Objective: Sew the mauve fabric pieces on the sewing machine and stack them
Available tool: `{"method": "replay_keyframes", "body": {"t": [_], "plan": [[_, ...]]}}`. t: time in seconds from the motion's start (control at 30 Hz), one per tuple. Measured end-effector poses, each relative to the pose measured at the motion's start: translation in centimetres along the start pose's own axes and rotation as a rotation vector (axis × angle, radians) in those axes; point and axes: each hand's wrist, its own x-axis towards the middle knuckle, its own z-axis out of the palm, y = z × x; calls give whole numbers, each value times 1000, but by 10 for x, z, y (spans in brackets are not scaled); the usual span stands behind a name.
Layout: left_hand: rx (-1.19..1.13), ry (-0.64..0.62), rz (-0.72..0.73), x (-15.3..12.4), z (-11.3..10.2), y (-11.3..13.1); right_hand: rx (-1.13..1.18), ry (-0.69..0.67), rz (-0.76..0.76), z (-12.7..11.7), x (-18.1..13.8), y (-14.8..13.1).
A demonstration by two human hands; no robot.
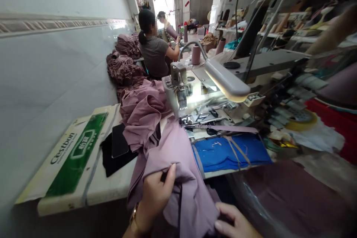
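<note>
A mauve piece of fabric (173,145) runs from the sewing machine (178,93) down toward me. My left hand (157,189) is closed on its folded edge, thumb on top; the fingertips are hidden in the cloth. Lower on the right, my right hand (234,221) pinches the fabric's right edge between thumb and fingers. The fabric's far end lies at the machine's needle area, where a narrow mauve strip (237,129) also enters from the right. A lit lamp (227,80) shines over the machine bed.
Left of the fabric lie a black phone (119,141) on dark cloth and a flattened Cestbon carton (75,152). Mauve fabric heaps (145,108) line the wall side. A blue pad (231,152) covers the machine table's front. Two people (156,48) sit farther back.
</note>
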Motion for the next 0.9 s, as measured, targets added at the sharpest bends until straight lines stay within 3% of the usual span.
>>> {"method": "replay_keyframes", "body": {"t": [0.13,0.33,0.5,0.77,0.9], "plan": [[9,42,-7,25,2,-1,14,-43,-91,0,19,-21],[-217,93,-83,71,1,1,86,-58,-96,-9,32,-43],[-385,-49,-64,98,-1,3,112,-11,-155,-11,46,-48],[-267,-230,75,135,-6,-11,145,52,-221,-13,69,-59],[-150,-221,91,159,-10,-14,212,49,-223,-12,81,-68]]}}
